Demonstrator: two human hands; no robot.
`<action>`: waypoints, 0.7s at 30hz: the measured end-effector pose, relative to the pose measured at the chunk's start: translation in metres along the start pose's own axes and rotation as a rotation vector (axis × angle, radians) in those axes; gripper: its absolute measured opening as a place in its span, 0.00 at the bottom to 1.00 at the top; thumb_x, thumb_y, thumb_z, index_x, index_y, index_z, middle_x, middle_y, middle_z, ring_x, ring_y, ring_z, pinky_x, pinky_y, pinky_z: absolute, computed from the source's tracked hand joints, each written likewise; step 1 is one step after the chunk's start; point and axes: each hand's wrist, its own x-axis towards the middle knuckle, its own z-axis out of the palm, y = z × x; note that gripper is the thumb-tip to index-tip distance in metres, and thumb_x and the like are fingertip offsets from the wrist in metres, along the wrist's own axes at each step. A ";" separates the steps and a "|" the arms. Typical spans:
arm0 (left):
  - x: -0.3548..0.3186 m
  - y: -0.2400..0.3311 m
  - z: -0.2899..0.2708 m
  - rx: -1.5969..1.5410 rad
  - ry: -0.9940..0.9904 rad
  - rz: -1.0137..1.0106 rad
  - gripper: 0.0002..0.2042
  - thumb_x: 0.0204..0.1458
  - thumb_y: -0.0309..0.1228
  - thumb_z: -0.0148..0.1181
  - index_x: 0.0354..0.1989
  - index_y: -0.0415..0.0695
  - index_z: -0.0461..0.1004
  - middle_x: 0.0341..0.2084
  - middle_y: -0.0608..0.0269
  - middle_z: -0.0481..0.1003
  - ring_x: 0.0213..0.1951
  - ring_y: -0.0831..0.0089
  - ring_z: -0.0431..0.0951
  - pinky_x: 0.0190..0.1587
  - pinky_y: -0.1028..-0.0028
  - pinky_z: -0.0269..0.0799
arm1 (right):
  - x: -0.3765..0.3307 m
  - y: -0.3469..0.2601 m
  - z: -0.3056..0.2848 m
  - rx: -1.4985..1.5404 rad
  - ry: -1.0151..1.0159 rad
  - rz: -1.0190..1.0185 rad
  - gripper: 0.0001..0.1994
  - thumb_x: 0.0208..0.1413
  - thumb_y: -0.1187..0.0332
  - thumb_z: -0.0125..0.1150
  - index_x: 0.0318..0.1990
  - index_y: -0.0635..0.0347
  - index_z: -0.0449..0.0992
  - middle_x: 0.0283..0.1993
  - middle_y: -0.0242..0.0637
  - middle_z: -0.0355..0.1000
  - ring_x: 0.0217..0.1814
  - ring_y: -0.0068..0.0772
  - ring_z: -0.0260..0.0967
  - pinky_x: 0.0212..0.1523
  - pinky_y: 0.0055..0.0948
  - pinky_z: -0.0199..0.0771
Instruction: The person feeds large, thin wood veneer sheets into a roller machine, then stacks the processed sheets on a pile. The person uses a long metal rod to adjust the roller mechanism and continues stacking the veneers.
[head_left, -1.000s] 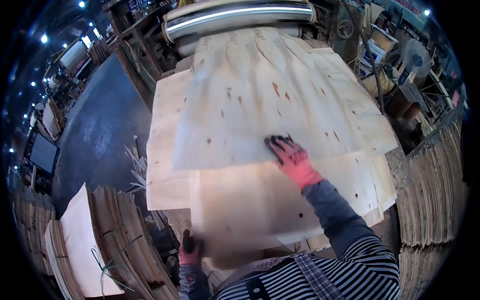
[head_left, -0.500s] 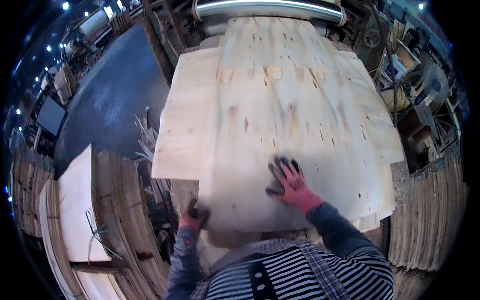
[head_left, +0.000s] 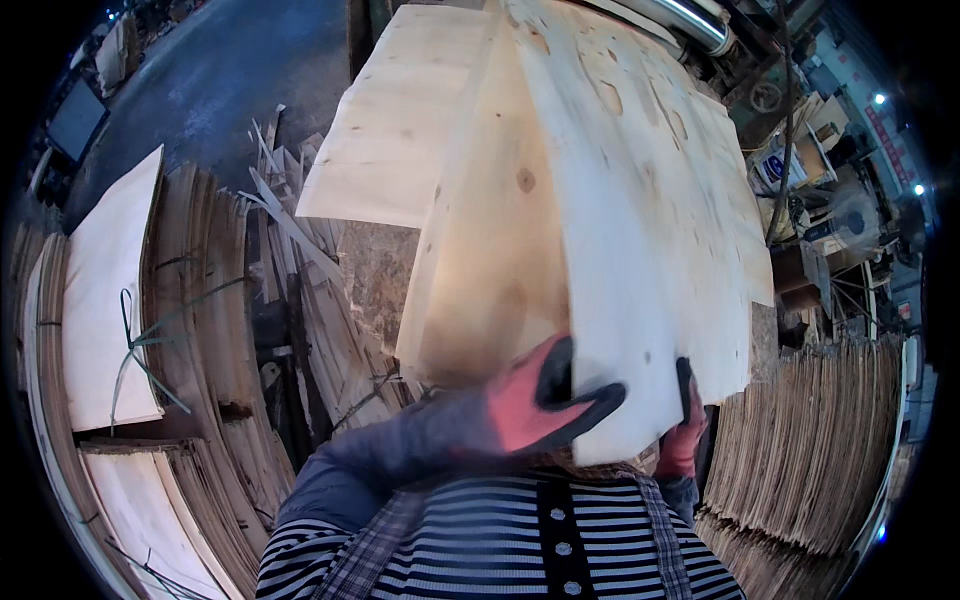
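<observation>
A pale, knotty wood veneer sheet [head_left: 640,290] is lifted and curled up along its left side. My left hand [head_left: 525,400], in a pink glove with black fingertips, pinches its near left edge, thumb on the upper face and fingers at the edge. At the near edge, farther right, my right hand [head_left: 683,425] in a matching glove holds the sheet, thumb on top and the other fingers hidden. More veneer lies beneath: a browner sheet [head_left: 490,290] uncovered by the lifted edge, and a light sheet [head_left: 385,130] sticking out at the left.
A shiny metal roller [head_left: 690,20] runs across the far end. Veneer bundles tied with green string [head_left: 130,345] stand at the left, and a tall veneer stack [head_left: 800,440] stands at the right. Loose wood strips [head_left: 320,290] lie left of the worktable [head_left: 375,280].
My right hand has gone from the sheet's face to its near edge. My left hand has moved right, lifting the left edge and exposing the browner sheet. The view has shifted.
</observation>
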 end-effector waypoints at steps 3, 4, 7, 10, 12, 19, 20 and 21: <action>-0.042 -0.008 -0.036 -0.127 0.069 -0.108 0.27 0.44 0.27 0.57 0.52 0.35 0.55 0.44 0.55 0.67 0.46 0.70 0.66 0.48 0.73 0.61 | -0.012 -0.019 0.005 -0.218 -0.076 -0.234 0.21 0.44 0.72 0.48 0.49 0.67 0.63 0.51 0.51 0.60 0.54 0.51 0.57 0.55 0.41 0.56; -0.041 0.009 -0.047 -0.211 0.058 -0.235 0.26 0.45 0.25 0.55 0.53 0.36 0.54 0.44 0.55 0.67 0.47 0.70 0.66 0.48 0.73 0.62 | -0.030 -0.001 0.014 -0.284 -0.037 -0.263 0.22 0.42 0.68 0.51 0.48 0.66 0.64 0.51 0.51 0.60 0.53 0.55 0.57 0.54 0.43 0.57; -0.053 -0.014 -0.095 0.631 0.423 -0.012 0.26 0.42 0.25 0.56 0.52 0.37 0.56 0.46 0.51 0.65 0.49 0.67 0.65 0.51 0.70 0.60 | 0.003 -0.036 0.035 -0.344 -0.286 -0.124 0.27 0.31 0.69 0.58 0.47 0.57 0.66 0.52 0.50 0.58 0.54 0.57 0.54 0.54 0.46 0.55; -0.017 0.051 -0.086 0.895 0.615 0.390 0.24 0.40 0.20 0.53 0.51 0.37 0.60 0.47 0.46 0.63 0.48 0.60 0.66 0.50 0.70 0.61 | 0.065 -0.026 0.057 -0.499 -0.309 -0.086 0.29 0.30 0.70 0.60 0.48 0.53 0.66 0.53 0.45 0.58 0.55 0.49 0.54 0.54 0.41 0.54; -0.022 0.083 -0.077 0.863 0.628 0.469 0.24 0.41 0.21 0.53 0.51 0.36 0.59 0.47 0.46 0.63 0.48 0.60 0.66 0.50 0.70 0.61 | 0.111 -0.017 0.073 -0.465 -0.272 -0.144 0.29 0.32 0.69 0.60 0.50 0.52 0.65 0.53 0.43 0.59 0.56 0.46 0.54 0.54 0.38 0.55; -0.016 0.033 -0.089 0.918 0.582 0.264 0.23 0.42 0.25 0.52 0.51 0.36 0.59 0.47 0.46 0.63 0.49 0.59 0.64 0.52 0.69 0.59 | 0.238 0.048 0.133 -0.479 -0.148 -0.263 0.27 0.37 0.70 0.55 0.52 0.49 0.63 0.53 0.41 0.60 0.53 0.45 0.58 0.52 0.39 0.59; -0.019 0.033 -0.085 0.930 0.596 0.222 0.23 0.43 0.26 0.52 0.51 0.36 0.59 0.47 0.46 0.63 0.49 0.59 0.64 0.52 0.69 0.59 | 0.258 0.052 0.142 -0.444 -0.139 -0.287 0.26 0.39 0.70 0.53 0.52 0.48 0.63 0.54 0.40 0.60 0.54 0.46 0.58 0.53 0.39 0.58; -0.020 0.033 -0.083 0.934 0.605 0.188 0.23 0.43 0.26 0.52 0.51 0.36 0.59 0.47 0.46 0.63 0.49 0.59 0.64 0.52 0.68 0.59 | 0.281 0.061 0.151 -0.427 -0.117 -0.294 0.26 0.40 0.70 0.53 0.52 0.48 0.62 0.54 0.40 0.60 0.54 0.44 0.57 0.53 0.39 0.58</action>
